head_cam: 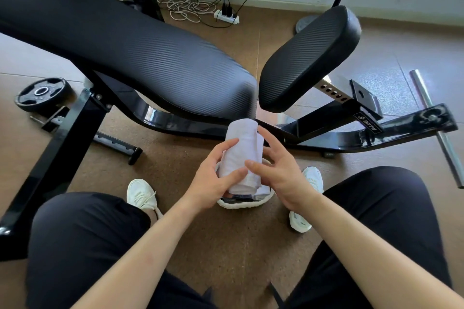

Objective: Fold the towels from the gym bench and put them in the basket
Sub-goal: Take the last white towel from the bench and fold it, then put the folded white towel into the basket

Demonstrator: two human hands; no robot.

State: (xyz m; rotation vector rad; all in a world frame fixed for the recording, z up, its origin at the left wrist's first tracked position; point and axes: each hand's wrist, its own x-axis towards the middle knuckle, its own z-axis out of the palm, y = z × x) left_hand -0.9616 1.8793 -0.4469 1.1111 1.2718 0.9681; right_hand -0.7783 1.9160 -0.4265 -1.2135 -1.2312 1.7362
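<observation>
A: Status, left to right?

B: Weight plate [41, 94] lies on the floor at far left. The padded table [140, 57] is bare. Left hand [213, 180] wraps the rolled white towel [241, 155] from the left, fingers curled on it.

A: Right side?

B: Right hand [281, 173] sits against the towel, fingers spread, thumb on the cloth. The towel stands upright over the white basket [244, 202] on the floor.
</observation>
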